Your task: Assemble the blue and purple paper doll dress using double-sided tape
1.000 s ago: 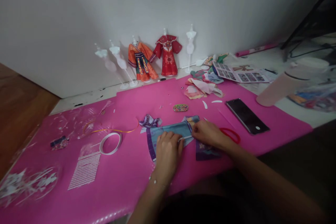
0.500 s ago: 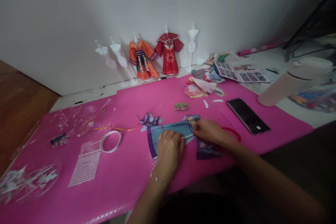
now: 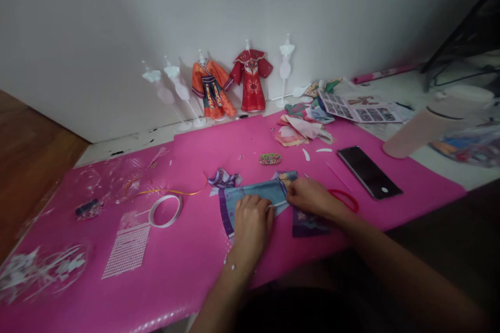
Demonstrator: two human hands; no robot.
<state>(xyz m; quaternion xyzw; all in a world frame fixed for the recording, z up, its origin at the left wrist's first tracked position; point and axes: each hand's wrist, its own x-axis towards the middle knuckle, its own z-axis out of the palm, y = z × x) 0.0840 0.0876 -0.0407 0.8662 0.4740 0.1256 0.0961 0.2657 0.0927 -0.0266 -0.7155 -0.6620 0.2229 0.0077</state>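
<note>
Two bare hands work close together over a small blue cloth (image 3: 260, 190) with a purple border, lying on a tabletop (image 3: 203, 281) covered in bright pink sheeting. The left hand (image 3: 252, 218) rests on the cloth with its fingers bent and side by side, pressing from above; whether its thumb pinches anything, I cannot tell. The right hand (image 3: 308, 196) has its fingers drawn together, grasping the end of a thin white strip (image 3: 279, 203) that runs between the two hands, across the cloth. The blue cloth reaches under the left fingers and out past them on the left, and stretches up to the right fingertips.

Just beyond the left fingers, to the left, sits a crumpled purple patterned cloth (image 3: 223, 178). Farther left of them lie a ring-shaped white roll (image 3: 150, 213) and a sheet of small beads (image 3: 127, 252). Straight ahead of the fingers is a speckled oval case (image 3: 270, 158). Partly beneath the right hand is a dark purple piece (image 3: 308, 225), and to its right are a red loop (image 3: 351, 201) and a black phone (image 3: 369, 173). Well beyond the fingers, near the wall, small dress forms stand in a row, two wearing an orange robe (image 3: 213, 91) and a red robe (image 3: 253, 83).
</note>
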